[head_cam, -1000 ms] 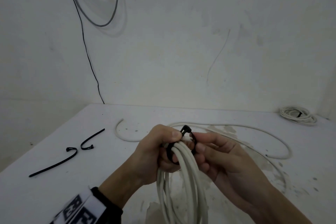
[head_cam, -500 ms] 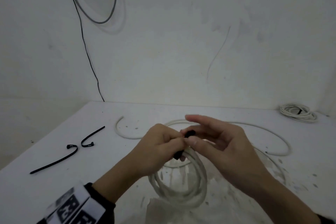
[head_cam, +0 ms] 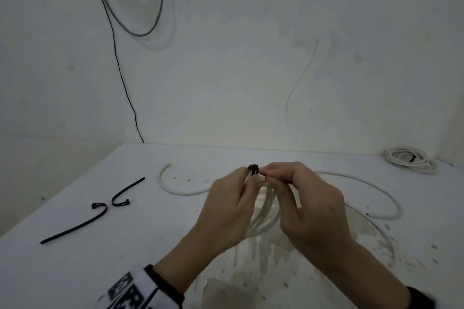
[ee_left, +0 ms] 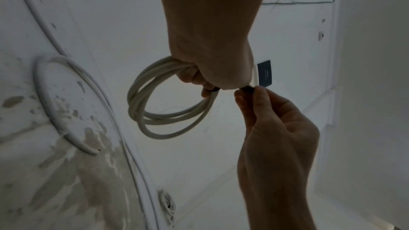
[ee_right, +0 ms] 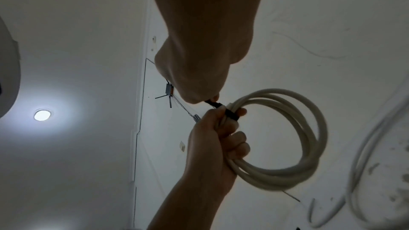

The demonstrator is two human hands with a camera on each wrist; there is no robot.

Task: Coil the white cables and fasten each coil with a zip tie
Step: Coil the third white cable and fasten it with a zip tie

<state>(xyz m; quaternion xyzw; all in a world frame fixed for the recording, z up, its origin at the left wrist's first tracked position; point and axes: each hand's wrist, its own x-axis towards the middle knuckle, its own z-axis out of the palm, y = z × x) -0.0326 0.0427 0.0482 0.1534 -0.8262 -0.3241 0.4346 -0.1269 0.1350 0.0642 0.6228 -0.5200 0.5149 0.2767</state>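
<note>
The white cable coil (ee_right: pixel 285 139) hangs in the air above the near middle of the table (head_cam: pixel 75 258), gathered into several loops, with a black zip tie (head_cam: pixel 253 170) wrapped round its top. The left hand (head_cam: pixel 226 211) has its grip closed round the bunched strands just beside the tie, fingers curled tight about the loops in the right wrist view. The right hand (head_cam: pixel 308 206) pinches the tie's free end between thumb and fingertips, touching the left hand at the tie's head. The step in hand looks like fastening: the strap seems threaded through its head and is being drawn tight, though how snug it sits cannot be told. The next move likely calls for a steady pull away from the head while the left hand keeps the loops together, so no strand slips out. On the table behind the hands a loose white cable (head_cam: pixel 376 216) lies in wide curves, uncoiled. At the far right corner rests a finished coil (head_cam: pixel 411 160). To the left lie two spare zip ties (head_cam: pixel 75 229), well apart from the hands.
</note>
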